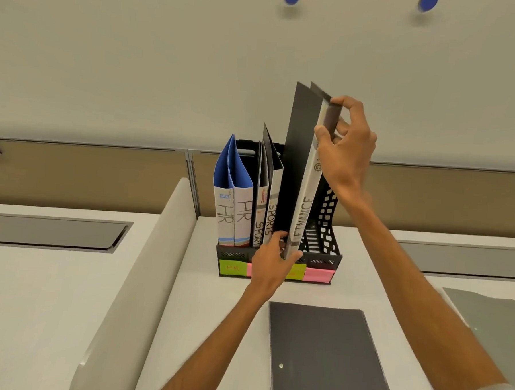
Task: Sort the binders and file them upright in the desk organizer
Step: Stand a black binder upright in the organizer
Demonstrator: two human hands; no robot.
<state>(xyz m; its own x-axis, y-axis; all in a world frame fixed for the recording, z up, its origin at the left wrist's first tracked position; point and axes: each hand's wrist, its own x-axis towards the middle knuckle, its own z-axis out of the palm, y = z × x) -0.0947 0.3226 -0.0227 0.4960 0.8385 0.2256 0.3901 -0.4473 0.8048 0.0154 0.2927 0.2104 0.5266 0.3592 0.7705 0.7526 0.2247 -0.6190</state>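
Note:
A black mesh desk organizer (322, 240) stands on the white desk with coloured sticky labels along its front. Two blue HR binders (235, 205) fill its left slot and two SPORTS binders (267, 207) stand beside them. A black FINANCE binder (302, 179) stands tilted and half raised over the third slot. My right hand (347, 140) grips its top corner. My left hand (272, 255) holds its bottom edge at the organizer's front. The rightmost slot holds nothing visible.
A dark grey binder (328, 356) lies flat on the desk in front of me. A lighter grey folder (494, 320) lies at the right edge. A rounded grey divider (145, 263) runs along the desk's left side, and a wall panel rises behind.

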